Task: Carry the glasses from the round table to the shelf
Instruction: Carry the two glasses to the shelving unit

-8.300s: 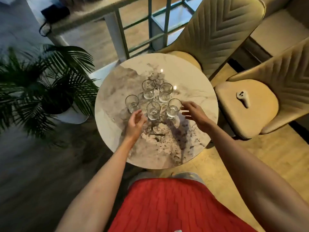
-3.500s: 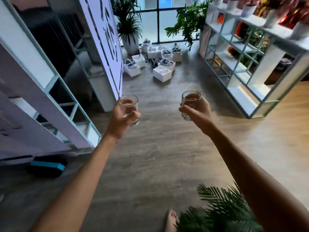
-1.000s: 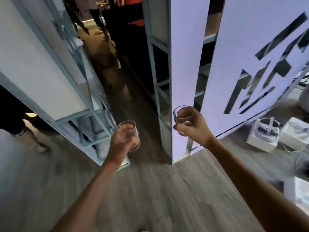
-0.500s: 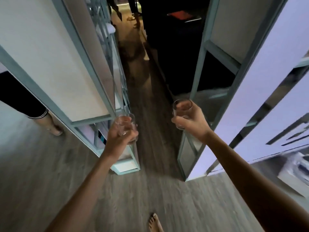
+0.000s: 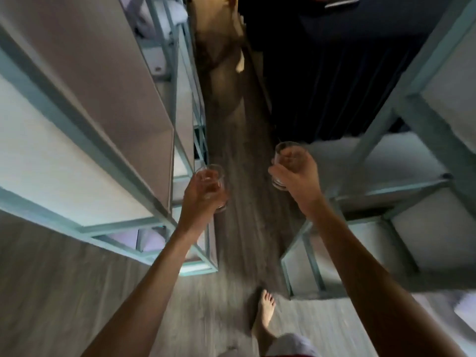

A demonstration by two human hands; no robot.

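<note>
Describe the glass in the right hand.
The glass is a short, clear, round tumbler with a thicker base and no visible contents. It is held roughly upright in mid-air above the wood floor, near the shelf. The right hand grips its side, and the fingers show through the wall.

Showroom-like indoor space: tall open shelving units [image 5: 77, 73] flanking wood-plank floor [image 5: 239, 150] aisle.
</note>
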